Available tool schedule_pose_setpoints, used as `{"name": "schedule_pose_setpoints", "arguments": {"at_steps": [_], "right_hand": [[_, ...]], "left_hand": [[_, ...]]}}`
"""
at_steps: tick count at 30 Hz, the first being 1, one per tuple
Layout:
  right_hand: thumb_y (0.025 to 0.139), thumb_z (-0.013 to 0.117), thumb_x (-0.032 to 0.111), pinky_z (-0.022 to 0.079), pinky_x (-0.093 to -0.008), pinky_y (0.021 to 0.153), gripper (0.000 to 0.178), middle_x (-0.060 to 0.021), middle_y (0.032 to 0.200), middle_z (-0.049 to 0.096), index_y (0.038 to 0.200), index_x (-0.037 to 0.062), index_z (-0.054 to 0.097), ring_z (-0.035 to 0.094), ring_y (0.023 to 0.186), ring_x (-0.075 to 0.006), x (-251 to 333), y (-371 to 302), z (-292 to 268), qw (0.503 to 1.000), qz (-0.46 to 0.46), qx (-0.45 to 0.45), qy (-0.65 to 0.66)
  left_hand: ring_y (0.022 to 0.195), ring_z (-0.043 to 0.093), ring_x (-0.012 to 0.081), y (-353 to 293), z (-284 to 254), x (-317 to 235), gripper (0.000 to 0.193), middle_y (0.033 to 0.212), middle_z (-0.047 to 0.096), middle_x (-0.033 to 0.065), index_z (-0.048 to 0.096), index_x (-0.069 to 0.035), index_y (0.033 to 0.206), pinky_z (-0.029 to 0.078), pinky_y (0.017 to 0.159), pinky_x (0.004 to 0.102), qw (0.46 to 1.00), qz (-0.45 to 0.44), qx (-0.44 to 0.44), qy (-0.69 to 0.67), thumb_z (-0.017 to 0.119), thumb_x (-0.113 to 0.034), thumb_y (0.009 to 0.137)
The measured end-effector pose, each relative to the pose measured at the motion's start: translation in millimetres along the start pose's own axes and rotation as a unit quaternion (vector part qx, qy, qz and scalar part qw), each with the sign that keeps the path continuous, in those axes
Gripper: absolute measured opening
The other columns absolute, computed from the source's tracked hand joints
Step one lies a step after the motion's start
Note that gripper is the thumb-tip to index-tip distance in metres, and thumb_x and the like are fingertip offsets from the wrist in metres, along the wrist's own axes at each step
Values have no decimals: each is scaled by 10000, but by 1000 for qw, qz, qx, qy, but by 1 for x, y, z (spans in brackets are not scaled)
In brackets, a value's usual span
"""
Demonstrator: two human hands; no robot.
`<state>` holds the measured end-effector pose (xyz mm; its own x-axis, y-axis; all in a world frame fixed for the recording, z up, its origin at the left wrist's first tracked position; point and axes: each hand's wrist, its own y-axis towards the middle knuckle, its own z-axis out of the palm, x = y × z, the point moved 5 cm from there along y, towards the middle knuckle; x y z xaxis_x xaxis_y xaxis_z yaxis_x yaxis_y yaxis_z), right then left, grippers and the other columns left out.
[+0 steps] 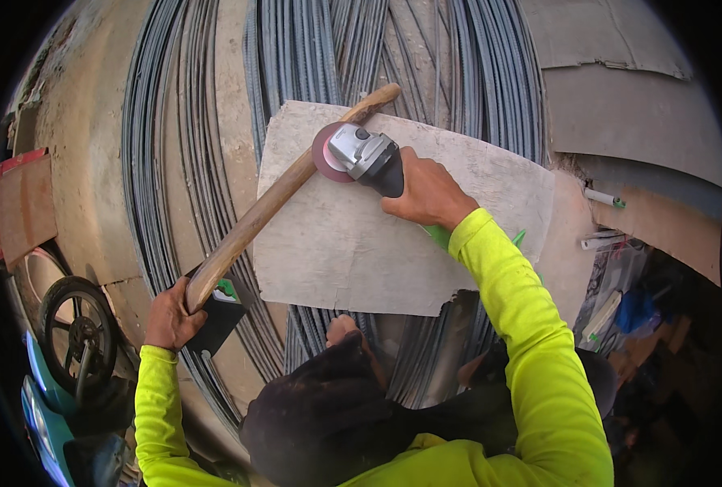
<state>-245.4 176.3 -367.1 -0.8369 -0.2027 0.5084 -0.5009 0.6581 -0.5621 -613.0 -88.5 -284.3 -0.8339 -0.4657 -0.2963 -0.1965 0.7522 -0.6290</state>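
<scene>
Wooden handle (264, 207): one piece, long, brown, bent near its upper end; set slantwise, the upper part over the pale board, the lower part reaching out past the board's left edge. Left hand (173, 318): closed around the lower end of the handle. Angle grinder (369, 156): one, silver head, black body, above the upper half of the board. Right hand (430, 191): wrapped around the grinder's black body. Disc (323, 158): round, reddish brown, fitted to the grinder head; overlaps the handle in this view, exact contact not discernible. Pale board (361, 252): one sheet, worn, lower edge broken at the right; laid across the steel bars. Steel bars (296, 53): many, long, grey, ribbed, in bundles running lengthwise over the ground (235, 97). Black object (217, 323): flat-sided, with a green part, just beside the left hand; kind unclear. Sleeves (531, 341): yellow-green, on both arms. Dark cloth (320, 414): over the person's legs, below the board. Foot (342, 327): bare, partly seen, at the board's lower edge. Wheel (83, 334): black, spoked, at far left, near blue bodywork (45, 414). Grey sheets (633, 122): flat, at upper right.
</scene>
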Motion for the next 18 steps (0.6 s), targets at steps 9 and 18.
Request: {"name": "schedule_pose_setpoints", "arguments": {"at_steps": [9, 18], "right_hand": [[693, 789, 306, 555, -440, 878, 696, -328, 1022, 693, 1191, -125, 566, 712, 967, -424, -40, 33, -41, 998, 15, -68, -2], [708, 764, 296, 547, -476, 836, 629, -334, 934, 685, 1151, -100, 557, 699, 910, -461, -23, 8, -22, 997, -66, -22, -45]], "left_hand": [[827, 589, 250, -15, 58, -7, 631, 888, 613, 129, 604, -27, 1262, 500, 859, 346, 963, -35, 152, -218, 792, -154, 673], [911, 676, 496, -41, 84, -46, 486, 904, 677, 303, 605, 17, 1143, 544, 821, 483, 985, -51, 52, -156, 740, -137, 702]]}}
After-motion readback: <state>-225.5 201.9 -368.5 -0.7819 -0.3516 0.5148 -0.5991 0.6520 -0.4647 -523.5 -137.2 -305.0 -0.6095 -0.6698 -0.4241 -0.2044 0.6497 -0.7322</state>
